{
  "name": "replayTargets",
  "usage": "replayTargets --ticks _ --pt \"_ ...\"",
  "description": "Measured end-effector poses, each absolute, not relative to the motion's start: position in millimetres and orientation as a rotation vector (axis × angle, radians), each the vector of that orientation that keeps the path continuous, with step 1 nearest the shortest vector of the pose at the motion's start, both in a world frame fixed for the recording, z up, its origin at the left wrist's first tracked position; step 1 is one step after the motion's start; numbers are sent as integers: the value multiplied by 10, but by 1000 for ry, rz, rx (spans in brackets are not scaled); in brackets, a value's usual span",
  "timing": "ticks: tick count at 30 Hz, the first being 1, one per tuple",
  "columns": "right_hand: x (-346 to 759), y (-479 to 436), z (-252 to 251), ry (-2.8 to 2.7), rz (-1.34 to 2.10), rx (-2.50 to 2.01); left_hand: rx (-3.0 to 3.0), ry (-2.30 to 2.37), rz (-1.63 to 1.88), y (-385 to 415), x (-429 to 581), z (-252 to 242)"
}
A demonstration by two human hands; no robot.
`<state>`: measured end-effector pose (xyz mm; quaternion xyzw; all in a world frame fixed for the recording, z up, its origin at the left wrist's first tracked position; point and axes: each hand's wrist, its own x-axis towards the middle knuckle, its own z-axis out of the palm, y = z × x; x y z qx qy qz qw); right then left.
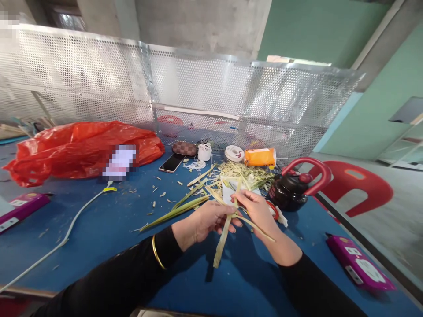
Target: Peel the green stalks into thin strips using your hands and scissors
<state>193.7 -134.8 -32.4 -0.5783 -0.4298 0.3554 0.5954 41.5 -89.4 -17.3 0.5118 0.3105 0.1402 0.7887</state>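
Both of my hands meet above the blue table [109,229], closed on pale green palm-leaf strips [224,233] that cross between them. My left hand [208,220], with a gold bangle at the wrist, pinches the strips from the left. My right hand [256,209] grips them from the right, fingers curled round the upper ends. Loose ends hang down toward me. A long green leaf [175,211] lies on the table just left of my left hand.
A heap of leaf trimmings [247,171] and a white box lie behind the hands. A dark kettle with a red handle [294,187] stands at right. Farther back lie a red plastic bag [82,149], a phone [172,163], an orange packet [261,157], and purple boxes [360,264]. A perforated metal screen [198,88] backs the table.
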Motion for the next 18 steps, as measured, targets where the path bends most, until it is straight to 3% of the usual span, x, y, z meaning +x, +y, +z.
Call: replayTargets --ticks 6,12,18 --pt "1991 -1406 -182 -1248 973 -1400 1037 723 519 -778 384 -151" --pt "1989 -1452 -164 -1664 546 -1629 1206 758 555 -720 383 -195" --pt "2021 -1457 -198 -1664 163 -1733 1189 811 546 -704 373 -158"
